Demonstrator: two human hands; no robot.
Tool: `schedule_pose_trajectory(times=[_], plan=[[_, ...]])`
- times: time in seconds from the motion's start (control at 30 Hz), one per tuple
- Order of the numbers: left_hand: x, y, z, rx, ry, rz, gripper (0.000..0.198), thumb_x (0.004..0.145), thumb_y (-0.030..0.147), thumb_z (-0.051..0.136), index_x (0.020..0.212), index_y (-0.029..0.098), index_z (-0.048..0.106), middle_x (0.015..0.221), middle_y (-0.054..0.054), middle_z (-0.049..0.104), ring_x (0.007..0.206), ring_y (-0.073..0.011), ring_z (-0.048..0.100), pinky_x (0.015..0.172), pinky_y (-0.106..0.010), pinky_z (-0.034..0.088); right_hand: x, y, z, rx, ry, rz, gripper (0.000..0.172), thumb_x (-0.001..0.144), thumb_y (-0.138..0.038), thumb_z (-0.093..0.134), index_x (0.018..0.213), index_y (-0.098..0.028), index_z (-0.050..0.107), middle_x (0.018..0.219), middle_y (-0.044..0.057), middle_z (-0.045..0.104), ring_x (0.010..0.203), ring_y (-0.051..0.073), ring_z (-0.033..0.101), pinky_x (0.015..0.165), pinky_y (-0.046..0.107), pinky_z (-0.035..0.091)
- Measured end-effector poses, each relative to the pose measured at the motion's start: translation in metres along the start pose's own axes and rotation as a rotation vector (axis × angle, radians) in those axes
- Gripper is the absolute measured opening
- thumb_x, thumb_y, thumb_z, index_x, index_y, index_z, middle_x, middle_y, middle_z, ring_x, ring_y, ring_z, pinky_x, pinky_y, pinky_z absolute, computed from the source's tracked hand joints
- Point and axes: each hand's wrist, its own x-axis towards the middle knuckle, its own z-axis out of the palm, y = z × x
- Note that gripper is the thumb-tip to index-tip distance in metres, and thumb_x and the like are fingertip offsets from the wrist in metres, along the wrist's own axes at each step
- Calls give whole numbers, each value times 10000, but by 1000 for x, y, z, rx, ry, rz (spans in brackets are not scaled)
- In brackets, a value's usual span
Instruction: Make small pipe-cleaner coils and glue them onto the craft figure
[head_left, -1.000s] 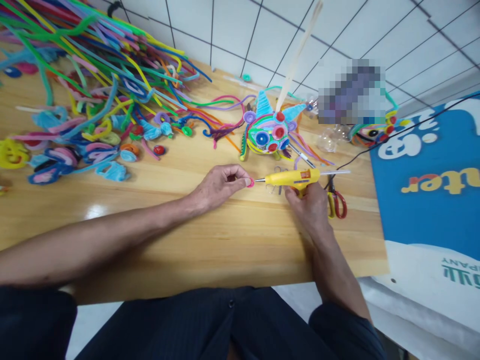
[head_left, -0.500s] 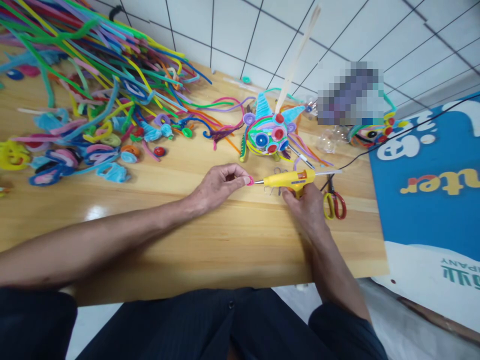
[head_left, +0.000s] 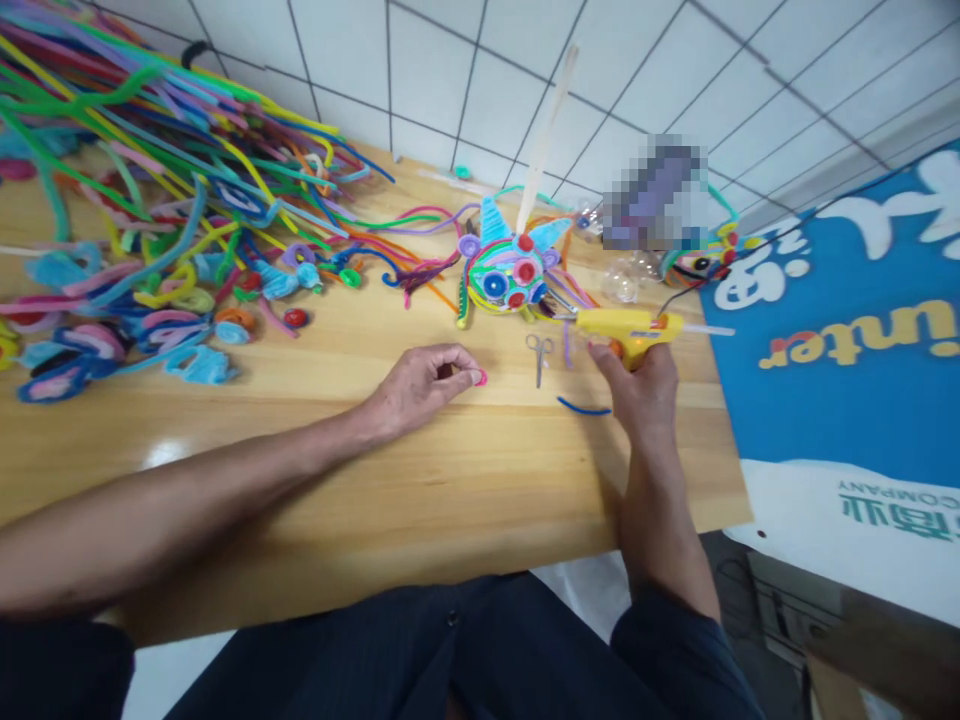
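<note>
Between thumb and forefinger, my left hand (head_left: 427,390) pinches a small pink curl of pipe cleaner (head_left: 482,378) just above the table. My right hand (head_left: 649,392) grips a yellow hot glue gun (head_left: 628,322) by its handle, nozzle pointing left and a clear glue stick out of its back. The nozzle is apart from the pink curl. Behind them sits a colourful pipe-cleaner figure (head_left: 495,262) with blue ears and round button-like coils. Small metal scissors (head_left: 538,352) and a short blue pipe-cleaner piece (head_left: 583,407) lie between my hands.
Loose pipe cleaners (head_left: 247,150) pile up at the back left, with curled pieces (head_left: 142,310) before them. Clear plastic balls (head_left: 622,282) and another colourful figure (head_left: 709,265) are at the back right, near a blue printed board (head_left: 847,400). White tiles (head_left: 427,60) line the wall.
The glue gun in my right hand has moved right and away from the pink curl, uncovering the small scissors and blue piece. My left hand still pinches the curl. The view has shifted slightly.
</note>
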Motion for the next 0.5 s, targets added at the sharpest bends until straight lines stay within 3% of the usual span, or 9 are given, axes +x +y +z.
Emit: schedule_pose_trajectory(times=[0.1,0.23,0.37,0.5], plan=[[-1,-1,1,-22,18,3,227,897,396,695,861,178,749,816,-24,752,746,-149,642,713,-261,483,23,19,-38,-33,154,44,374,801,-498,670,991,-176,667,884,76,719,769,228,663,708,372,550],[1,-5,0,-44,28,27,251,883,430,721,865,182,754,849,-37,766,773,-161,664,731,-270,499,46,68,-72,-136,306,166,308,794,-458,658,926,-179,661,857,75,717,785,232,641,741,384,534],[2,-9,-1,3,51,35,302,870,469,729,867,169,754,812,-45,746,712,-159,629,666,-274,465,55,118,-70,-207,372,227,311,796,-384,653,1007,-155,669,1038,146,745,938,257,657,861,406,521],[2,-10,-1,19,57,24,344,848,508,730,863,165,760,805,-50,747,707,-164,620,657,-277,452,57,144,-52,-233,344,311,372,829,-361,619,1102,-113,673,1154,215,733,1046,287,664,937,419,513]])
